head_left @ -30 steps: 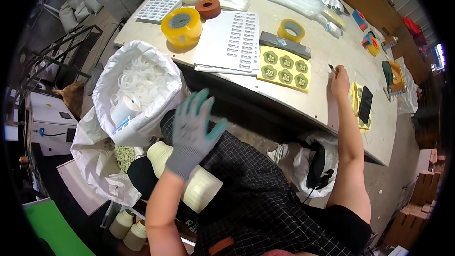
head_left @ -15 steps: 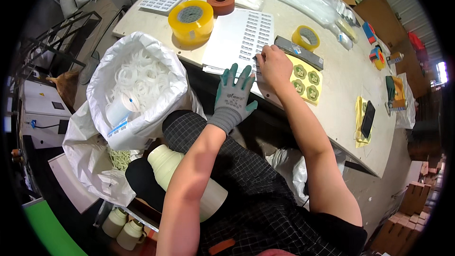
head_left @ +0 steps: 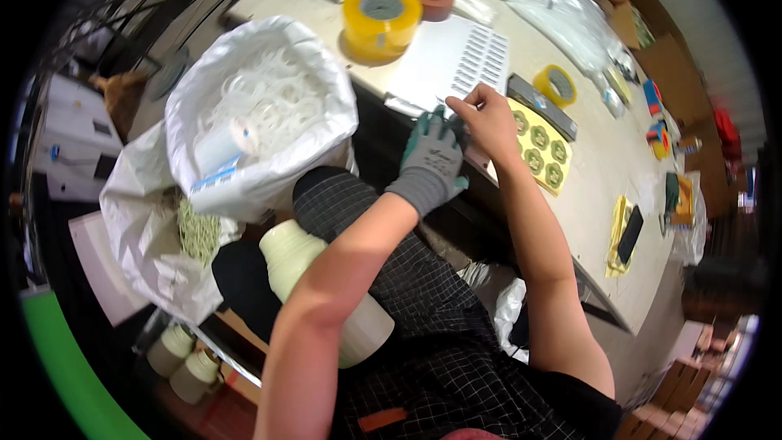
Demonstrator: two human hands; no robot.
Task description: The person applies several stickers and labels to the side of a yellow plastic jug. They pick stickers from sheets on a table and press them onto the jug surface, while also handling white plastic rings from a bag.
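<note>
In the head view, the gloved left hand (head_left: pixel 434 151) and bare right hand (head_left: pixel 489 121) meet at the near edge of the white label sheets (head_left: pixel 436 53). The right thumb and fingertips draw close together; I cannot tell whether either hand grasps anything. The sheets lie on the worktop (head_left: pixel 607 167) between a large yellow tape roll (head_left: pixel 376 37) and a long dark box (head_left: pixel 546 107).

A packing workshop: label sheet (head_left: pixel 450 57), tape roll (head_left: pixel 373 42), white sack (head_left: pixel 339 118), apparently stacked cartons (head_left: pixel 678 383).
</note>
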